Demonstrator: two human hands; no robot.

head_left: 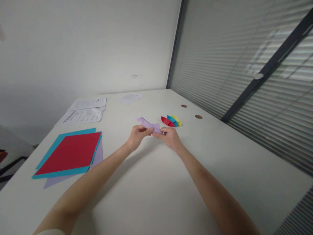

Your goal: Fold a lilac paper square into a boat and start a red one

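Observation:
A partly folded piece of light purple paper [148, 124] is held just above the white table, slanting down from upper left to lower right. My left hand [138, 135] pinches its lower middle between thumb and fingers. My right hand [169, 137] grips the right end, thumb below and fingers curled over it. Just beyond my right hand lie three small folded paper shapes, pointed at one end: a red one [167, 121], a blue one [172, 120] and a yellow one [177, 120], side by side and overlapping.
On the left of the table [156, 195] is a stack of coloured sheets, with a red sheet [70, 151] on top and blue and purple ones beneath. Printed papers [84, 111] lie at the back left. Two round holes [198, 117] are near the right edge, beside a blind-covered glass partition [220, 65].

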